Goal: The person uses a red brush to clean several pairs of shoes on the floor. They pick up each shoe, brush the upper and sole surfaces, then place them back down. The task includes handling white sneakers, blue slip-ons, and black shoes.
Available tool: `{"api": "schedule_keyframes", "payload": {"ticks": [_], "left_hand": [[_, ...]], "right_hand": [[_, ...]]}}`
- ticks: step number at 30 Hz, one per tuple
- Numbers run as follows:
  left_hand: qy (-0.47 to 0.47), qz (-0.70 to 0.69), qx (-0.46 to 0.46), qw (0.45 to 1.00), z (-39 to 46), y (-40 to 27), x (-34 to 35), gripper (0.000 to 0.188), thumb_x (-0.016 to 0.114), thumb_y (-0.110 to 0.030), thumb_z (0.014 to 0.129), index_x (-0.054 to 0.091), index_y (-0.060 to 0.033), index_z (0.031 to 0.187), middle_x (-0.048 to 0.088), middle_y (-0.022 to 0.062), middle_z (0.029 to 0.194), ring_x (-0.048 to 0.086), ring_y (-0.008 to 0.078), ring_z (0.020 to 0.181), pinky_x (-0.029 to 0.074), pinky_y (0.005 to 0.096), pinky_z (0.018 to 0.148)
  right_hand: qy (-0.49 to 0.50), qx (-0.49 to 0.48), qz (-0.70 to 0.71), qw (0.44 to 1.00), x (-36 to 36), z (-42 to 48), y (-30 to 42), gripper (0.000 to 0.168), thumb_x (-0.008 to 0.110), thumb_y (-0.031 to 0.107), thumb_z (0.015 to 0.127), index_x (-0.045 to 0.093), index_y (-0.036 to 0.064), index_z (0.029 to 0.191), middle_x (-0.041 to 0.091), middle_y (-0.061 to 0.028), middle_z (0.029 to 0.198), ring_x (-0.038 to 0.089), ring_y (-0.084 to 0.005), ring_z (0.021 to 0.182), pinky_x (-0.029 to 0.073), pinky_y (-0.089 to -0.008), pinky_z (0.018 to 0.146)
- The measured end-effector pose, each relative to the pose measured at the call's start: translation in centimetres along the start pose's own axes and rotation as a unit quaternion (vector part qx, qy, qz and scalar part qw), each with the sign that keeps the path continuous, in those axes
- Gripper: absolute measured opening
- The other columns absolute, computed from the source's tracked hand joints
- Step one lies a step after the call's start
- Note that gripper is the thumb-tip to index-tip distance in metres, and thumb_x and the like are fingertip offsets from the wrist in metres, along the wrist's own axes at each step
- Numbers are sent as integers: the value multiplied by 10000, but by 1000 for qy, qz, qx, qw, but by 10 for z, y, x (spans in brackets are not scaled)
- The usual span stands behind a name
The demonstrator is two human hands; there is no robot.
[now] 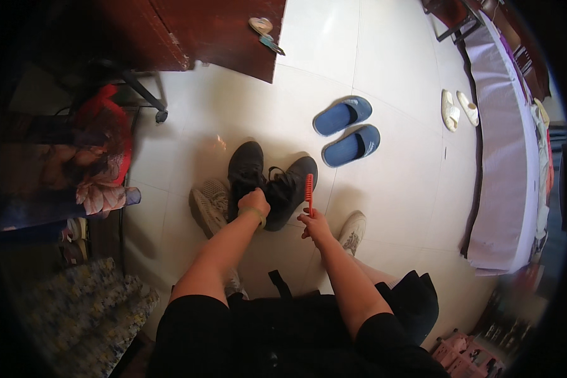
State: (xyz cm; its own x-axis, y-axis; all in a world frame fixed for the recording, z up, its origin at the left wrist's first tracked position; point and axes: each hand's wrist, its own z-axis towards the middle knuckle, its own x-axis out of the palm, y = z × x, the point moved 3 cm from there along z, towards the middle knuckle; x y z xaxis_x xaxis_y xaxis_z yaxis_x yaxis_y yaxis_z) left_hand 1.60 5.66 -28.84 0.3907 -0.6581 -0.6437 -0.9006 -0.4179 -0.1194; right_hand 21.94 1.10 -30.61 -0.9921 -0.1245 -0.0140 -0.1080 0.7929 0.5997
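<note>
A pair of black lace-up shoes rests on the pale tiled floor before me, with toes pointing away. My left hand is closed at the ankle opening of the left black shoe; its fingertips are hidden. Beside it, the right black shoe lies angled outward with loose laces. In my right hand is the handle of a red narrow-headed brush. The brush stands bristle end forward, overlapping the right shoe's outer side in view; whether it touches cannot be told.
My feet wear beige sneakers either side. Blue slides lie ahead right, cream slippers by a bed with a pale skirt. A dark red wooden door panel, a caster leg and a pink basket stand around.
</note>
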Motion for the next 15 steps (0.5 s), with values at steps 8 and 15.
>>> {"api": "schedule_keyframes", "payload": {"ticks": [8, 15], "left_hand": [[-57, 91, 14, 994, 0, -17, 13, 280, 552, -128, 817, 565, -29, 1080, 649, 144, 896, 634, 289, 801, 512, 396, 684], [-36, -178, -30, 983, -1, -11, 27, 203, 589, -140, 811, 604, 19, 936, 645, 137, 826, 642, 250, 681, 507, 369, 607]], "right_hand": [[-192, -157, -232, 941, 0, 25, -15, 393, 697, 231, 745, 495, 7, 995, 617, -166, 814, 593, -331, 696, 477, -405, 636], [-184, -101, -366, 907, 7, 25, 19, 347, 682, 220, 737, 473, 17, 924, 620, -218, 887, 592, -416, 842, 472, -471, 749]]}}
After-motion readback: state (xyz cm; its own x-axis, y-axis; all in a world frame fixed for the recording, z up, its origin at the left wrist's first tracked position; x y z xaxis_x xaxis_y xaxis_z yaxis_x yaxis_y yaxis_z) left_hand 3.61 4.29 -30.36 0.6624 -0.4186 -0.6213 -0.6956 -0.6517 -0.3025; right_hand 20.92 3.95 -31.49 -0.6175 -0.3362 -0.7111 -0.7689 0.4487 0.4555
